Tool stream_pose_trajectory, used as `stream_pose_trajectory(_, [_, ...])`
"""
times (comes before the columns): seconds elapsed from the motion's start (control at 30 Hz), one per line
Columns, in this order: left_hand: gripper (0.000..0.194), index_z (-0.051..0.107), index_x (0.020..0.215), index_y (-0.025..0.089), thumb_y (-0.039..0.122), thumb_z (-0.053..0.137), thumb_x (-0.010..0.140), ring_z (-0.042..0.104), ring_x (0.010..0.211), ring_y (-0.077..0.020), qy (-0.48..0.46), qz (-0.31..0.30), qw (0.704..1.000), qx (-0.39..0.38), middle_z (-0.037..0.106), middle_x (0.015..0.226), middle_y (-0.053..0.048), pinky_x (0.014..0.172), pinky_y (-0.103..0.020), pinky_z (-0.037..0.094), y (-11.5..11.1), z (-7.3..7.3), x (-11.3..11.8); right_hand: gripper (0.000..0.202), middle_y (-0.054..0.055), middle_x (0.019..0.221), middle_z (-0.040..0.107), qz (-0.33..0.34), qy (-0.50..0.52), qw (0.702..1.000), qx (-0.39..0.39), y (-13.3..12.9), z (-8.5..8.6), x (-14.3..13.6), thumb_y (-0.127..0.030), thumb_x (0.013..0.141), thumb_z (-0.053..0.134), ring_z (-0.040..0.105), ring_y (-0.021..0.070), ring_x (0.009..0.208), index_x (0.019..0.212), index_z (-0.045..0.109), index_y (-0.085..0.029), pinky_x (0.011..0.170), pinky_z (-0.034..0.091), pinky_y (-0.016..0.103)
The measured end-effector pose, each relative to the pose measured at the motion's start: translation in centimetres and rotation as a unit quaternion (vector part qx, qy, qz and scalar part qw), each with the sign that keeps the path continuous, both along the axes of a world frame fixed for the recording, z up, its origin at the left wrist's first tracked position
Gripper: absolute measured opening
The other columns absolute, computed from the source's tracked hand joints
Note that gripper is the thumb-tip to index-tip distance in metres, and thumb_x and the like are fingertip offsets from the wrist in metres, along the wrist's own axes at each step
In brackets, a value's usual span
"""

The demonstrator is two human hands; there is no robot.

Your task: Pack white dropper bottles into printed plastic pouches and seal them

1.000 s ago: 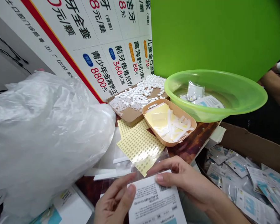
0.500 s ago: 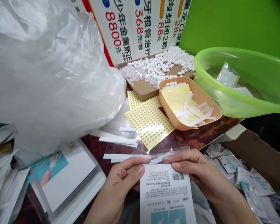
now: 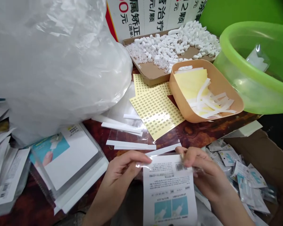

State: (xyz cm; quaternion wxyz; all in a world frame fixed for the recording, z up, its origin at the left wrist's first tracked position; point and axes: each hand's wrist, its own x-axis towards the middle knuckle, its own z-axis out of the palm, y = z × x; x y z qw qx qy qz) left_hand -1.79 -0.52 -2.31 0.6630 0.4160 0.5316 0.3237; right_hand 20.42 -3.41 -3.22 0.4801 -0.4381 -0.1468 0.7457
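Note:
A white printed card in a clear plastic bag (image 3: 168, 185) hangs in front of me, with a barcode at its top right and two blue pictures lower down. My left hand (image 3: 124, 171) pinches the bag's top left corner between thumb and forefinger. At the top right corner, my right hand (image 3: 204, 171) is closed on the clear film with its fingers curled. Just beyond the hands, clear bags with white strips (image 3: 132, 146) lie on the table. Behind those are yellow sticker sheets (image 3: 158, 114) with rows of small dots.
A big white plastic sack (image 3: 61, 62) bulges at the left, above stacked cards in sleeves (image 3: 77, 157). An orange bin (image 3: 179, 91) holds paper strips. Behind stands a cardboard tray (image 3: 153, 73) of white caps; a green basin (image 3: 245, 91) and a box of packets (image 3: 267, 147) are at right.
The view has shifted, so the tray, bin and basin sit higher. My right fingers have curled over the bag's top corner, and clear film now covers the card's upper part.

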Motion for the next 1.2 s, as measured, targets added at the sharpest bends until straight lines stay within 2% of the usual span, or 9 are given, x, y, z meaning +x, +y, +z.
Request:
stream_pose_trajectory(0.07, [0.021,0.075,0.074,0.028,0.03,0.061,0.089,0.062,0.07,-0.015,0.034,-0.024,0.998,0.051,0.069,0.075,0.0,0.063,-0.022,0.046,0.0,0.0,-0.3,0.017,-0.003,0.063,0.042,-0.008,0.024,1.0,-0.004,-0.2,-0.1,-0.2,-0.017,0.07,0.07,0.031,0.0082,0.053,0.054,0.07,-0.024,0.05,0.02,0.025])
stream_pose_trajectory(0.17, [0.027,0.075,0.071,0.027,0.028,0.056,0.091,0.058,0.063,-0.0149,0.042,-0.052,0.995,0.08,0.065,0.067,0.0,0.059,-0.024,0.042,0.0,-0.1,-0.6,0.021,-0.003,0.067,0.042,-0.008,0.058,0.998,-0.003,-0.3,-0.4,-0.3,-0.014,0.071,0.067,0.031,0.0086,0.055,0.052,0.068,-0.023,0.051,0.021,0.025])
stream_pose_trajectory(0.37, [0.031,0.073,0.072,0.028,0.025,0.051,0.093,0.058,0.064,-0.0158,0.034,-0.049,0.996,0.072,0.065,0.069,0.0,0.059,-0.024,0.043,-0.1,-0.5,-0.7,0.027,-0.002,0.06,0.034,0.003,0.07,0.998,0.002,-0.1,-0.6,-0.2,-0.013,0.078,0.063,0.032,0.0109,0.056,0.051,0.064,-0.021,0.052,0.019,0.026])
stream_pose_trajectory(0.6, [0.031,0.074,0.067,0.028,0.023,0.052,0.089,0.057,0.061,-0.0163,0.055,-0.05,0.995,0.07,0.064,0.064,-0.001,0.058,-0.024,0.044,0.1,0.6,-0.3,0.028,-0.003,0.052,0.032,-0.005,0.091,0.996,0.004,0.0,-0.4,-0.6,-0.015,0.077,0.064,0.032,0.0115,0.053,0.05,0.057,-0.02,0.051,0.02,0.025])
stream_pose_trajectory(0.73, [0.03,0.073,0.067,0.026,0.023,0.051,0.088,0.057,0.062,-0.0172,0.031,-0.031,0.997,0.062,0.064,0.065,-0.002,0.058,-0.026,0.043,-0.2,0.3,-0.4,0.028,-0.004,0.05,0.033,0.0,0.086,0.996,0.001,0.0,-0.5,-0.6,-0.015,0.076,0.063,0.029,0.0103,0.05,0.05,0.054,-0.02,0.049,0.018,0.025])
stream_pose_trajectory(0.83, [0.025,0.07,0.068,0.022,0.035,0.055,0.084,0.059,0.063,-0.0196,-0.032,-0.009,0.999,0.029,0.064,0.064,-0.003,0.06,-0.028,0.045,-0.5,0.4,0.0,0.024,-0.005,0.049,0.034,0.003,0.089,0.996,-0.004,0.1,-0.5,-0.7,-0.013,0.072,0.061,0.026,0.0095,0.049,0.05,0.053,-0.019,0.047,0.016,0.025])
stream_pose_trajectory(0.9, [0.024,0.064,0.065,0.021,0.041,0.063,0.079,0.056,0.058,-0.0185,-0.036,0.011,0.999,-0.002,0.061,0.06,-0.002,0.055,-0.027,0.044,-0.6,0.7,0.7,0.024,-0.005,0.048,0.033,0.004,0.087,0.996,-0.003,0.1,-0.5,-0.7,-0.013,0.072,0.061,0.027,0.0091,0.048,0.05,0.052,-0.019,0.047,0.015,0.024])
stream_pose_trajectory(1.03, [0.033,0.047,0.061,0.022,0.029,0.078,0.07,0.048,0.052,-0.0126,0.039,0.043,0.998,-0.026,0.051,0.055,0.004,0.047,-0.021,0.038,-0.9,1.7,2.4,0.027,-0.005,0.049,0.034,0.001,0.087,0.996,0.0,0.1,-0.3,-0.8,-0.013,0.074,0.061,0.026,0.0084,0.047,0.049,0.051,-0.018,0.045,0.013,0.023])
stream_pose_trajectory(1.2, [0.036,0.043,0.066,0.023,0.027,0.078,0.071,0.05,0.057,-0.0118,-0.017,0.077,0.995,-0.066,0.052,0.062,0.005,0.05,-0.02,0.041,-1.4,2.2,3.3,0.025,-0.005,0.052,0.036,-0.005,0.1,0.995,0.0,0.0,-0.7,-0.9,-0.013,0.07,0.06,0.023,0.0079,0.046,0.049,0.048,-0.019,0.044,0.015,0.022])
